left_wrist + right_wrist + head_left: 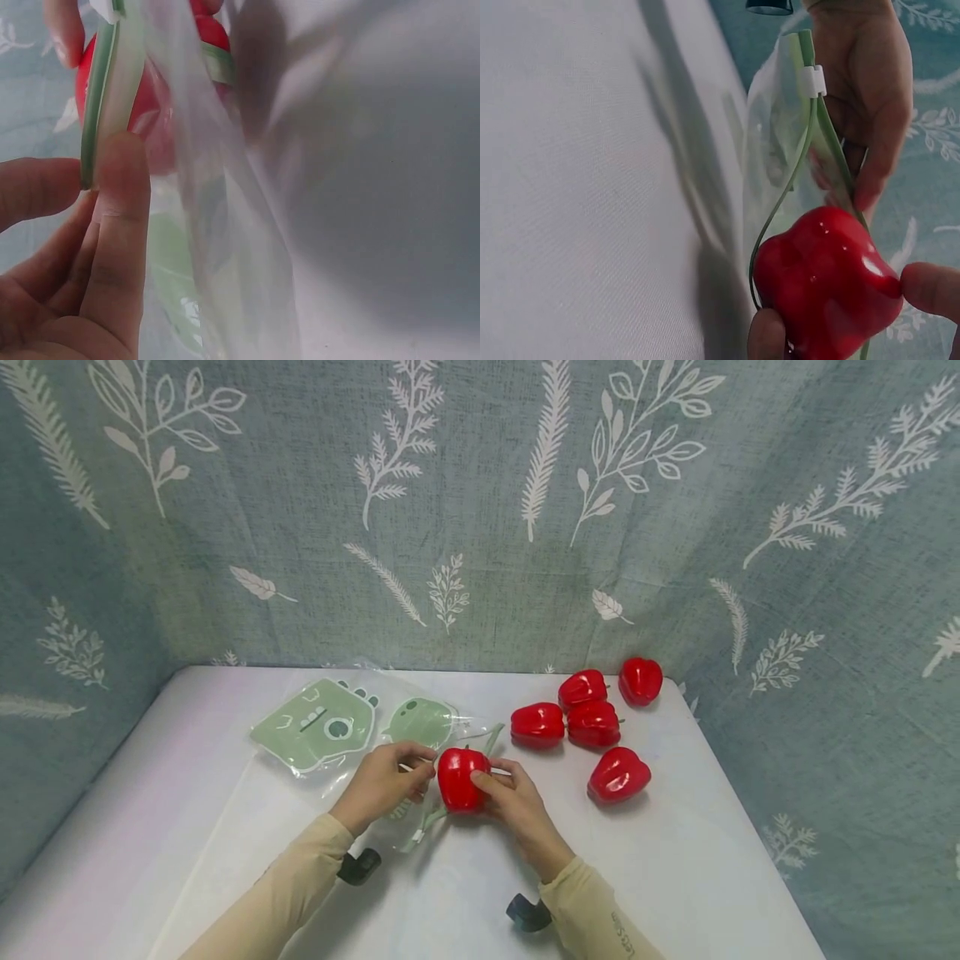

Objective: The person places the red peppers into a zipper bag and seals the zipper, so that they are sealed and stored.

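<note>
A clear slider bag (240, 277) with green zip edges and a printed green cartoon is held with its mouth spread. My left hand (386, 781) pinches one zip edge (91, 112) between thumb and finger. In the right wrist view a white slider (813, 81) sits near the end of the zip. My right hand (521, 806) grips a shiny red bell pepper (461, 782), thumb and fingers on opposite sides. The pepper is at the bag's mouth, between the two green edges, its lobed end toward the right wrist camera.
Several more red bell peppers lie at the back right of the white table (675, 860), among them one (619, 775) nearest the front. Another green cartoon bag (322, 722) lies flat at the back left. Patterned curtain (480, 602) encloses the back and sides.
</note>
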### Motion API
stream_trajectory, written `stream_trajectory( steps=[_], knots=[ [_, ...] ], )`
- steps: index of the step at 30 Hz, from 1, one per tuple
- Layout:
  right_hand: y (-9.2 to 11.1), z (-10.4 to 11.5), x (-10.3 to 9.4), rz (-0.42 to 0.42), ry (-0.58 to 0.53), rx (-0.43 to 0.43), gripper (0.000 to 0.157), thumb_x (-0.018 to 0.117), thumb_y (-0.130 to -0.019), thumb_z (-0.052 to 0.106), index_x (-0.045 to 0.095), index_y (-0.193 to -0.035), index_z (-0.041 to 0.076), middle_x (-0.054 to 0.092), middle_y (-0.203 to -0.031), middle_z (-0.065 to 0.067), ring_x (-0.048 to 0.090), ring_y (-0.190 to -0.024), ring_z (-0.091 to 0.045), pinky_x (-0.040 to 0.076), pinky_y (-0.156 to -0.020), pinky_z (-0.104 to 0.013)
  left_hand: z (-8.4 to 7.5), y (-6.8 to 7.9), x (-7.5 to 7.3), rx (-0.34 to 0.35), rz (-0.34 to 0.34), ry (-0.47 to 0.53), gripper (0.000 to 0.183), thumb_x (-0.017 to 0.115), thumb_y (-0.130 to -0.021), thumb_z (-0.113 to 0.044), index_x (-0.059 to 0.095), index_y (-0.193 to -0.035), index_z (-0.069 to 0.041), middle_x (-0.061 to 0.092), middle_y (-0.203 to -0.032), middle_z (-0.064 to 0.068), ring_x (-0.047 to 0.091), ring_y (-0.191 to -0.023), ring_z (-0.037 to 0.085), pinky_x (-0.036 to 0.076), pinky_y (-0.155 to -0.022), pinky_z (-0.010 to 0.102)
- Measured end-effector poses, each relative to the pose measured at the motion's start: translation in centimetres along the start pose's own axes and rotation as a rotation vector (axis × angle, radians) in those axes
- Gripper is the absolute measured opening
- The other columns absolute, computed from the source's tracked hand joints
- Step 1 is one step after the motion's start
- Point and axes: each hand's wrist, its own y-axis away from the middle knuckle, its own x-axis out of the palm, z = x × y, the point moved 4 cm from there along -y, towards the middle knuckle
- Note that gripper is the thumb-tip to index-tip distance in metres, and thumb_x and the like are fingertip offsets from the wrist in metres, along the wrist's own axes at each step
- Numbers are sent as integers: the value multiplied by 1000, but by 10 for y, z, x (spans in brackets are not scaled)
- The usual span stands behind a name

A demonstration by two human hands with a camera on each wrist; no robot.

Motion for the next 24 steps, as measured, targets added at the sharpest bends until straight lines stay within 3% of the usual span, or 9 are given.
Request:
stream_trajectory(
  steps=[8, 17, 24],
  knots=[
    [-3, 0, -2, -15, 25, -28, 49, 60, -101, 33, 49, -142, 8, 60, -136, -14, 64, -113, -26, 58, -89, -36, -1, -1, -1, -2, 14, 5, 23, 66, -95, -8, 70, -116, -3, 72, -90, 12, 68, -68, 19, 60, -65, 34],
    [-5, 0, -6, -37, -13, -69, 50, 69, -97, 28, 54, -142, 12, 62, -133, -13, 67, -104, -24, 59, -86, -38, -2, -2, -5, -12, 5, -4, 22, 63, -96, -7, 70, -116, -3, 71, -90, 10, 68, -68, 19, 60, -66, 34],
    [-7, 0, -6, -58, -14, -67, 52, 76, -93, 30, 59, -139, 13, 62, -133, -12, 64, -111, -27, 59, -87, -39, -4, -4, -5, -3, 16, 5, 21, 64, -95, -6, 70, -114, -2, 71, -90, 8, 68, -68, 19, 61, -64, 33]
  ],
)
